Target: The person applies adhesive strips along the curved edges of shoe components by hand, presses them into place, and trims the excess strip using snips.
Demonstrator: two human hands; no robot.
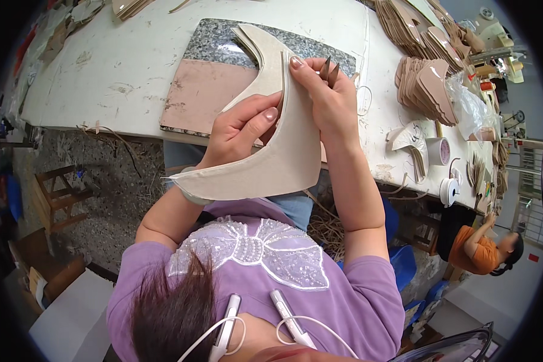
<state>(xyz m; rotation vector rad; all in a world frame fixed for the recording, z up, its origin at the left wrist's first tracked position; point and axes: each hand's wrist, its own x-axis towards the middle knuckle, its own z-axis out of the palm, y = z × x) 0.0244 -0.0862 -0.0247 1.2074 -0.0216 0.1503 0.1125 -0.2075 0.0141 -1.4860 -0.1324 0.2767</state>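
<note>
Grips: left hand [242, 130], right hand [320, 90] pinch beige curved piece [277, 163] | white worktable [133, 54] | workshop

— Beige curved piece [271, 163], pale cream along the edge. Speckled grey stone slab [223, 39], dusty pink lower half.

— White worktable [133, 60], smudged. Tan stacks [425, 81] at right. Lilac shirt [368, 289], white beaded butterfly. Orange shirt [473, 247] farther off.

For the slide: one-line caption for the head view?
Both hands, left and right, hold a curved beige shoe-upper piece above a stone slab on the worktable.
</note>
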